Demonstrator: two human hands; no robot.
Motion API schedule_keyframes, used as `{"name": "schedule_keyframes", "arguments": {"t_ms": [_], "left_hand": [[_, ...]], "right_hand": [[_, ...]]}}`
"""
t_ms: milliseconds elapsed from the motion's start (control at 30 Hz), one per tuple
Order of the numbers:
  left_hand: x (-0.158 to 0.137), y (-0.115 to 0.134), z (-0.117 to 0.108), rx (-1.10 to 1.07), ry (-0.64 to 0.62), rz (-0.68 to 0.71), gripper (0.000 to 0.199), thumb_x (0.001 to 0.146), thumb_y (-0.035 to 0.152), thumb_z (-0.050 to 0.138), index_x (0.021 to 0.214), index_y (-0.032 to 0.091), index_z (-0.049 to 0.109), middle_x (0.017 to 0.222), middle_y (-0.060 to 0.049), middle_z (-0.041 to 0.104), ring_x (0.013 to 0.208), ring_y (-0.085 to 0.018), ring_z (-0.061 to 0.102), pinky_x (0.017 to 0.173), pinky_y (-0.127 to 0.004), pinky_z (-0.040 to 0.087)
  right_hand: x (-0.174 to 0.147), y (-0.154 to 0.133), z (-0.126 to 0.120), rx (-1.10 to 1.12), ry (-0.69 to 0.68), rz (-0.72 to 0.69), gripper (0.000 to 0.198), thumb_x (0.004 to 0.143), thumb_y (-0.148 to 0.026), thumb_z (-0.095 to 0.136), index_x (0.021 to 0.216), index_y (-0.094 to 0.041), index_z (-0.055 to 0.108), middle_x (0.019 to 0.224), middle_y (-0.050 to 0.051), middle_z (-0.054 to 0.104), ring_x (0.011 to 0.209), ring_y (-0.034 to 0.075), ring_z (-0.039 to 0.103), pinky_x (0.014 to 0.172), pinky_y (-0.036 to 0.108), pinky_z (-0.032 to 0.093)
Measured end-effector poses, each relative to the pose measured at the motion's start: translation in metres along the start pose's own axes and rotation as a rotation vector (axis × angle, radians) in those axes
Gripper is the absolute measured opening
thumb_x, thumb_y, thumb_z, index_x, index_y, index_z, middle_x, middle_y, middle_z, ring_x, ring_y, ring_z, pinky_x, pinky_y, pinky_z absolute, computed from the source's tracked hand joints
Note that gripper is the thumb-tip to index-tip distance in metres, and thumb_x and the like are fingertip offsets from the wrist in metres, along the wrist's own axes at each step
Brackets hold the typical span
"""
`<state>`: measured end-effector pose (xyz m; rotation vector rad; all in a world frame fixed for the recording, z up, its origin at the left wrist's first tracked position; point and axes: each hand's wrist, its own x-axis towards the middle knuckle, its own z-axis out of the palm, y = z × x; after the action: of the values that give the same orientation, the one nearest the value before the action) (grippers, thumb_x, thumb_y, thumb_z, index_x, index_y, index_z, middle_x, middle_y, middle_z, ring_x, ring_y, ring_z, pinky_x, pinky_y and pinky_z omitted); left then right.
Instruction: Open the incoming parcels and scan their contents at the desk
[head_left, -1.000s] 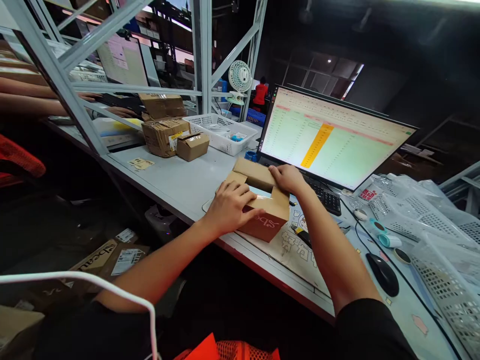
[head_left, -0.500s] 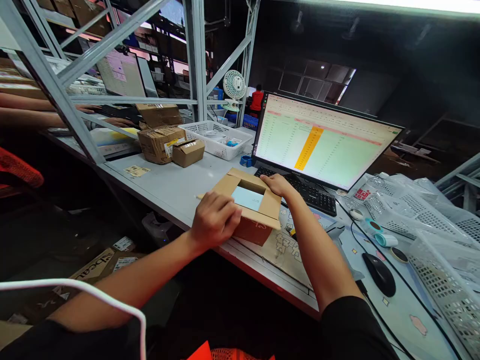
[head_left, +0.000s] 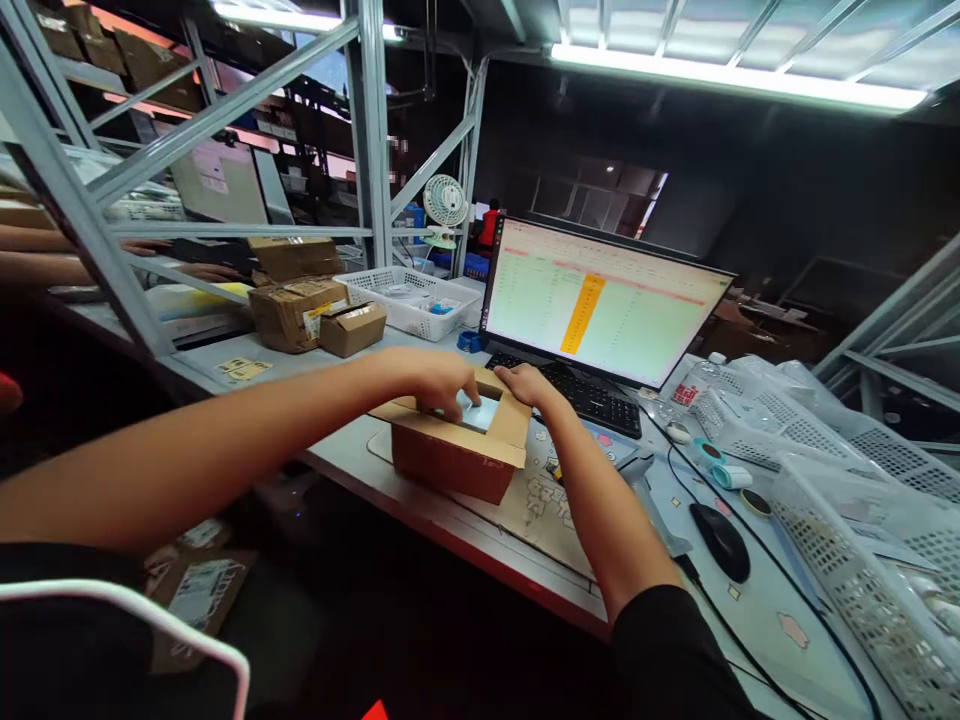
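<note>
Over goes the left hand [head_left: 454, 385]: half a second ago it was bunched at the near flap [head_left: 439, 427] of the box [head_left: 454, 468], and now it dips into the opening, arm sweeping in from the frame's left edge.

Biggest first: the worktop [head_left: 349, 445], running across the middle of the frame. Monitor [head_left: 615, 310] next, tilted behind the keyboard [head_left: 604, 402], right of centre. Now the box, dead centre, upright near the worktop's front edge, top open, near flap jutting out over the red-brown front. I'd keep it planted right there.

Right hand [head_left: 523, 383] on the far right corner, fingers curled over the rim and holding it. Good anchor, that; steady pressure should stop the box skating about.

Left fingers point down, a little parted, at a pale item [head_left: 484, 412] in the opening. Touching it, pinching it? Cannot tell from this angle. Cleanest way, I reckon: wrist high so that the flaps don't drag, fingers working down the item's sides, any pull kept straight up.

Last and smallest, a yellow tool [head_left: 555, 472] just right of the box, partly behind the right forearm; best not to let the box slide onto it.
</note>
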<state>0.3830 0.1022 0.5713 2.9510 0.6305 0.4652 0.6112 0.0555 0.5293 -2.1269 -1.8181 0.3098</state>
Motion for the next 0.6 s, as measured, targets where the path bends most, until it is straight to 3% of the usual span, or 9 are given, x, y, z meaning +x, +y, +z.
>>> {"name": "schedule_keyframes", "arguments": {"t_ms": [67,167,267,333,467,533,600], "left_hand": [[0.014,-0.006,0.005,-0.012,-0.125,0.050,0.031,0.069,0.045,0.079,0.096,0.030,0.084,0.079,-0.006,0.076,0.076,-0.026,0.070,0.080,-0.034,0.052],[0.020,-0.007,0.019,0.130,-0.219,0.091,0.043,0.056,0.031,0.084,0.099,0.029,0.083,0.076,-0.007,0.075,0.068,-0.027,0.068,0.074,-0.036,0.052],[0.023,-0.001,0.028,0.256,-0.255,0.097,0.030,0.051,0.019,0.080,0.080,0.023,0.077,0.069,-0.006,0.071,0.061,-0.025,0.064,0.071,-0.036,0.052],[0.023,0.005,0.024,0.246,-0.221,0.132,0.017,0.056,0.023,0.080,0.070,0.021,0.071,0.064,-0.004,0.067,0.062,-0.023,0.064,0.074,-0.036,0.052],[-0.001,0.014,-0.013,0.272,-0.097,0.180,0.031,0.062,0.043,0.083,0.085,0.024,0.075,0.079,-0.008,0.073,0.072,-0.027,0.069,0.074,-0.036,0.053],[-0.027,0.014,-0.031,0.308,-0.012,0.091,0.042,0.064,0.054,0.082,0.094,0.024,0.076,0.086,-0.011,0.076,0.076,-0.032,0.071,0.070,-0.038,0.052],[-0.055,0.014,-0.036,0.254,0.130,-0.014,0.055,0.070,0.064,0.077,0.106,0.023,0.076,0.092,-0.012,0.078,0.080,-0.035,0.072,0.070,-0.039,0.051]], "right_hand": [[-0.001,0.001,0.000,0.015,0.010,-0.004,0.053,0.112,-0.049,0.045,0.103,-0.011,0.082,0.116,0.017,0.077,0.103,0.027,0.072,0.085,0.028,0.047],[0.000,-0.001,0.002,0.057,0.030,-0.010,0.051,0.110,-0.048,0.049,0.095,-0.012,0.082,0.113,0.017,0.078,0.103,0.028,0.071,0.085,0.028,0.047],[-0.001,-0.004,0.003,0.123,0.069,-0.015,0.047,0.108,-0.046,0.054,0.088,-0.013,0.080,0.107,0.016,0.078,0.101,0.028,0.071,0.087,0.029,0.047],[-0.006,-0.002,0.002,0.190,0.143,-0.022,0.044,0.109,-0.045,0.053,0.095,-0.013,0.079,0.108,0.014,0.078,0.104,0.026,0.070,0.091,0.029,0.047],[-0.041,0.027,-0.007,0.353,0.366,-0.034,0.055,0.113,-0.052,0.032,0.140,-0.014,0.062,0.137,0.016,0.068,0.124,0.021,0.063,0.104,0.029,0.047],[-0.073,0.049,-0.009,0.519,0.374,-0.076,0.073,0.107,-0.071,0.032,0.151,-0.015,0.051,0.142,0.019,0.064,0.127,0.024,0.063,0.102,0.034,0.051],[-0.115,0.065,-0.003,0.767,0.280,-0.205,0.098,0.090,-0.089,0.050,0.159,-0.020,0.041,0.149,0.021,0.058,0.134,0.030,0.060,0.103,0.042,0.053]]}}
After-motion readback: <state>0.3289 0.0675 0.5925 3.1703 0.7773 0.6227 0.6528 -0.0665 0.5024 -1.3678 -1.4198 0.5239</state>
